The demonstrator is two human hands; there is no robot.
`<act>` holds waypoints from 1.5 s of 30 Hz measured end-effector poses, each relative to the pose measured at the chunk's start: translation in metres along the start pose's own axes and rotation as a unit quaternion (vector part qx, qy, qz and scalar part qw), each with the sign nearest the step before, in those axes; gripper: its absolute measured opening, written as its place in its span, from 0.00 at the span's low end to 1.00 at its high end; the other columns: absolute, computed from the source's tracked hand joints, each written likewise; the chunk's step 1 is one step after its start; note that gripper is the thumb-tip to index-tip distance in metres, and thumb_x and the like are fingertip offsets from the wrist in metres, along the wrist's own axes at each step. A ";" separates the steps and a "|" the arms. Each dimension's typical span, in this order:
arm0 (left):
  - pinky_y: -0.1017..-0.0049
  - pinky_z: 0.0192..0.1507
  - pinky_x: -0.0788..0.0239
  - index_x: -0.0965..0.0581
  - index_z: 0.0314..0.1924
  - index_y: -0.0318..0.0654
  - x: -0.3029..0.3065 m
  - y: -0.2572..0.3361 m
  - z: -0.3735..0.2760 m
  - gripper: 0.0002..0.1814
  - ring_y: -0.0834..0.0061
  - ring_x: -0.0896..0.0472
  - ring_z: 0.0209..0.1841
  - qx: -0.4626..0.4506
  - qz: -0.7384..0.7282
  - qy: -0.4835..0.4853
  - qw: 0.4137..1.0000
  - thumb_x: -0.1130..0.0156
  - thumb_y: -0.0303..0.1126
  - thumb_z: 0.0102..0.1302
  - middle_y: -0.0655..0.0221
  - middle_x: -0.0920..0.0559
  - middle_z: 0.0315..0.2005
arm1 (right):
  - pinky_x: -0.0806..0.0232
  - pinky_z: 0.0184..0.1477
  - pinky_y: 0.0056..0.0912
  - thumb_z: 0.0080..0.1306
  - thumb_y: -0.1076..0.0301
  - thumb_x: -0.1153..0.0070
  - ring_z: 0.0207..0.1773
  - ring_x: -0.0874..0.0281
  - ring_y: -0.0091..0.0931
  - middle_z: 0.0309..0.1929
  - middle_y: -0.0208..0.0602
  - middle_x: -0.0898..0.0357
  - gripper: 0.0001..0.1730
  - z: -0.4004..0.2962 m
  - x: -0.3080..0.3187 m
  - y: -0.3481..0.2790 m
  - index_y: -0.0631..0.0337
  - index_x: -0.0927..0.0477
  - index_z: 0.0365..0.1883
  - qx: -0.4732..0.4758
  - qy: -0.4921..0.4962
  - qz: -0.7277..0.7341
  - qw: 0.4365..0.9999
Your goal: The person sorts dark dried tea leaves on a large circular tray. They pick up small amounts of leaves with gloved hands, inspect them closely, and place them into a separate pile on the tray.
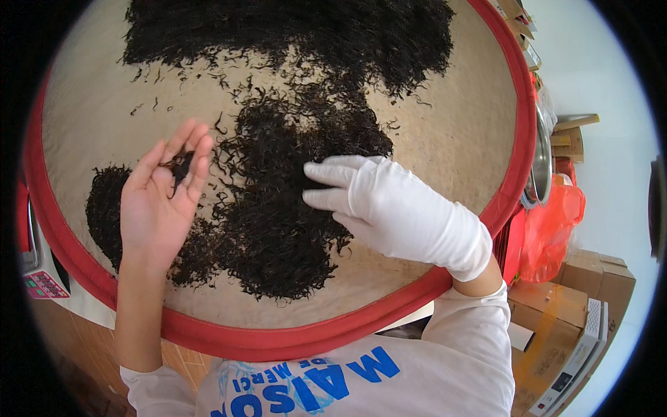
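Dark, twisted dried leaves, resembling loose tea, lie in piles on a large round tray (443,130) with a pale surface and red cloth rim. My left hand (165,190), bare and palm up, cups a few dark leaves (181,166) between its curled fingers, above the tray's left part. My right hand (380,203) wears a white glove, and its fingers reach over the right side of the middle leaf pile (276,208); whether they pinch any leaves cannot be seen. A smaller pile (104,208) is partly hidden behind my left wrist, and a large one (292,31) spreads across the far side.
Beyond the tray's right rim are a metal bowl (542,156), a red plastic bag (555,224) and cardboard boxes (552,307). A device with pink and green keys, seemingly a scale (46,285), stands by the left rim. My torso is close to the near rim.
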State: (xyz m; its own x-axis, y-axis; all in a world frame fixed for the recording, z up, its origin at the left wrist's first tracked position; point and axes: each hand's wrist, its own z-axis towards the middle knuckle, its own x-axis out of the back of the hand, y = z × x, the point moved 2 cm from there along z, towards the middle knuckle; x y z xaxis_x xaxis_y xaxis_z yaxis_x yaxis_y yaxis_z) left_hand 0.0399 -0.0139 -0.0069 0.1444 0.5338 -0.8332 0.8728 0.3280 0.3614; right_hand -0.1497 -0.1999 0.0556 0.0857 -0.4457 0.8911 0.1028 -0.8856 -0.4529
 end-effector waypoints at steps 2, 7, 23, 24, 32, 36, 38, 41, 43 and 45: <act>0.73 0.60 0.31 0.33 0.61 0.24 0.007 0.002 -0.001 0.21 0.68 0.26 0.58 -0.003 0.004 0.002 1.000 0.57 0.32 0.75 0.56 0.26 0.56 | 0.28 0.50 0.40 0.57 0.73 0.44 0.49 0.22 0.43 0.45 0.45 0.18 0.13 -0.007 0.012 -0.003 0.61 0.16 0.41 -0.019 -0.031 0.014 0.999; 0.75 0.53 0.26 0.31 0.61 0.32 0.009 -0.002 0.000 0.18 0.72 0.22 0.51 0.014 0.020 0.030 0.999 0.57 0.32 0.76 0.63 0.21 0.50 | 0.27 0.44 0.32 0.64 0.70 0.43 0.40 0.19 0.34 0.40 0.41 0.18 0.09 -0.009 0.031 0.036 0.59 0.16 0.41 -0.174 0.084 0.008 0.981; 0.75 0.50 0.28 0.29 0.57 0.29 0.011 -0.014 0.000 0.17 0.73 0.23 0.46 0.045 0.020 0.012 0.999 0.53 0.32 0.74 0.65 0.23 0.45 | 0.28 0.44 0.38 0.56 0.64 0.36 0.41 0.22 0.37 0.34 0.41 0.21 0.09 0.055 -0.025 0.095 0.61 0.18 0.31 -0.190 0.265 -0.066 0.943; 0.74 0.48 0.25 0.29 0.58 0.32 0.009 -0.015 -0.001 0.16 0.73 0.21 0.45 0.043 0.022 0.028 0.998 0.54 0.32 0.75 0.65 0.22 0.45 | 0.28 0.44 0.37 0.57 0.66 0.37 0.40 0.21 0.38 0.35 0.42 0.21 0.09 0.054 -0.021 0.093 0.62 0.18 0.32 -0.198 0.263 -0.036 0.944; 0.76 0.49 0.26 0.28 0.57 0.30 0.003 -0.014 -0.003 0.17 0.74 0.22 0.45 0.038 0.049 0.028 0.998 0.52 0.32 0.74 0.65 0.22 0.44 | 0.30 0.44 0.23 0.71 0.62 0.48 0.36 0.20 0.19 0.38 0.33 0.15 0.13 0.049 0.006 0.062 0.61 0.18 0.44 -0.303 0.171 0.383 0.856; 0.76 0.50 0.27 0.28 0.56 0.28 0.006 -0.015 -0.003 0.18 0.74 0.22 0.46 0.037 0.057 0.011 0.998 0.53 0.34 0.73 0.64 0.22 0.44 | 0.28 0.48 0.24 0.74 0.59 0.53 0.43 0.18 0.23 0.42 0.37 0.16 0.18 0.047 0.004 0.054 0.64 0.19 0.49 -0.250 0.124 0.514 0.811; 0.76 0.50 0.27 0.28 0.56 0.28 0.005 -0.016 -0.002 0.18 0.74 0.22 0.46 0.039 0.057 0.007 0.998 0.53 0.34 0.74 0.64 0.22 0.44 | 0.28 0.49 0.24 0.74 0.59 0.54 0.44 0.18 0.25 0.43 0.38 0.16 0.19 0.045 0.001 0.056 0.65 0.20 0.50 -0.232 0.118 0.589 0.765; 0.76 0.50 0.27 0.28 0.56 0.28 0.005 -0.017 -0.002 0.18 0.74 0.22 0.46 0.037 0.061 0.008 0.997 0.53 0.34 0.74 0.64 0.22 0.44 | 0.28 0.51 0.26 0.74 0.57 0.54 0.45 0.18 0.27 0.43 0.38 0.16 0.20 0.043 0.002 0.055 0.65 0.19 0.49 -0.228 0.117 0.639 0.725; 0.76 0.50 0.28 0.28 0.56 0.28 0.005 -0.016 -0.002 0.19 0.74 0.22 0.46 0.035 0.066 0.011 0.997 0.53 0.34 0.74 0.64 0.22 0.44 | 0.29 0.52 0.29 0.74 0.55 0.55 0.46 0.19 0.29 0.43 0.40 0.16 0.22 0.042 0.007 0.053 0.66 0.18 0.46 -0.229 0.119 0.608 0.750; 0.76 0.50 0.28 0.28 0.56 0.28 0.005 -0.014 -0.003 0.18 0.74 0.22 0.46 0.033 0.061 0.014 0.998 0.53 0.34 0.74 0.64 0.22 0.44 | 0.29 0.53 0.32 0.74 0.52 0.56 0.49 0.20 0.31 0.43 0.45 0.17 0.26 0.034 0.018 0.055 0.68 0.17 0.42 -0.222 0.120 0.530 0.810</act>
State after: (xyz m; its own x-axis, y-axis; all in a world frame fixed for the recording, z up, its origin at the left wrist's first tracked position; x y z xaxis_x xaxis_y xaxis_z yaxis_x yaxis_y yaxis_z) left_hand 0.0266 -0.0135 -0.0151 0.2388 0.5876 -0.7731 0.8790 0.2076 0.4293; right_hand -0.1084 -0.2521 0.0461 -0.3069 -0.9516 0.0134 -0.2731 0.0746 -0.9591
